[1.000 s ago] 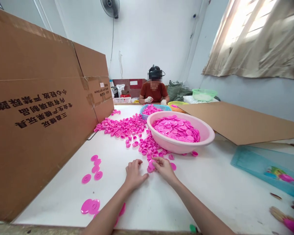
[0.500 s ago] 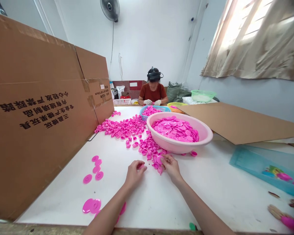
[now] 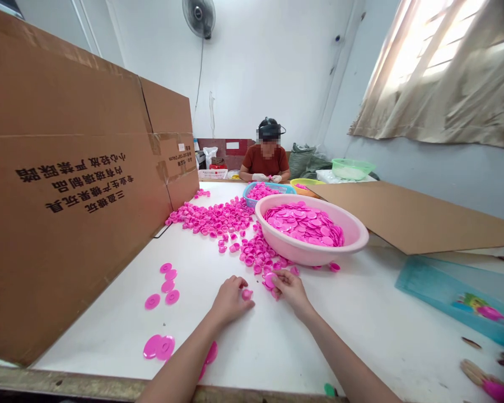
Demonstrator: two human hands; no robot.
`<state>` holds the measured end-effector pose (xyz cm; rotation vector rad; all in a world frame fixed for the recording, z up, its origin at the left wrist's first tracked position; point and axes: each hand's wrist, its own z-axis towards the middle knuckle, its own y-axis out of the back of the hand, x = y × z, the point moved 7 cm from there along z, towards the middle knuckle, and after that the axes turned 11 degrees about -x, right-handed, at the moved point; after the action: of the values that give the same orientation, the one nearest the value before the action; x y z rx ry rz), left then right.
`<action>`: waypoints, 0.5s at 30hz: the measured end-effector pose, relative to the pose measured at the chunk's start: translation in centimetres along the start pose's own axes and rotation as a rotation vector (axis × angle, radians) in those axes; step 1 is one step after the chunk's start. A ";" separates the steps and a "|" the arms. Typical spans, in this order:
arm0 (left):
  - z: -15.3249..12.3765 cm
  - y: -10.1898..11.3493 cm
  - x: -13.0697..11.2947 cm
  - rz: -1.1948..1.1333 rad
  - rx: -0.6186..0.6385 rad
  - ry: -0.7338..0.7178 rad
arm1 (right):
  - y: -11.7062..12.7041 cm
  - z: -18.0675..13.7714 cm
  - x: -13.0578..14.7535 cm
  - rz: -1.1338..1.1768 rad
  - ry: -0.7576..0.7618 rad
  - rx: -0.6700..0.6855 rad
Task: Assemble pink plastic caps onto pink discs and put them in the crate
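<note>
My left hand [image 3: 231, 301] is over the white table with thumb and fingers apart. A small pink toy cup [image 3: 247, 294] sits in the gap by its fingertips; whether they touch it is hard to see. Between the thumb and fingers of my right hand [image 3: 293, 290] is a round pink saucer [image 3: 269, 280], tilted above the near end of the cup pile [image 3: 258, 252]. Left of my forearm, several pink saucers [image 3: 152, 301] lie flat on the table. Other saucers [image 3: 212, 352] are partly hidden by my left forearm.
A pink basin [image 3: 313, 260] full of saucers stands beyond my right hand. Behind it are a blue basket [image 3: 248, 201] of pink pieces and a seated co-worker [image 3: 266, 162]. A tall cardboard box [image 3: 67, 240] borders the left; a cardboard sheet [image 3: 420, 218] and blue tray [image 3: 424, 285] lie right.
My left thumb and fingers have spread, and the toy cup shows more between them. My right hand has shifted the saucer slightly left and down. The whole view has moved a little.
</note>
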<state>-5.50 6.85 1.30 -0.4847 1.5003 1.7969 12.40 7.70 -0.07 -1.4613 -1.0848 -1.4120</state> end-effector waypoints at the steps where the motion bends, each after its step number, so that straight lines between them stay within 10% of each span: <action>1: -0.1 0.0 0.0 0.020 -0.007 -0.004 | -1.0 -0.4 0.3 -0.008 0.004 0.069; 7: 0.0 -0.6 0.9 0.027 -0.028 0.049 | -6.4 -1.7 -0.9 -0.194 -0.123 0.353; 15: 0.1 -0.6 1.5 -0.032 0.110 0.136 | -7.5 -0.3 -2.3 -0.410 -0.230 0.431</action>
<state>-6.06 7.38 -0.15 -0.5824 1.6645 1.6756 5.18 9.57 -2.45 -1.1426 -1.7892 -1.1854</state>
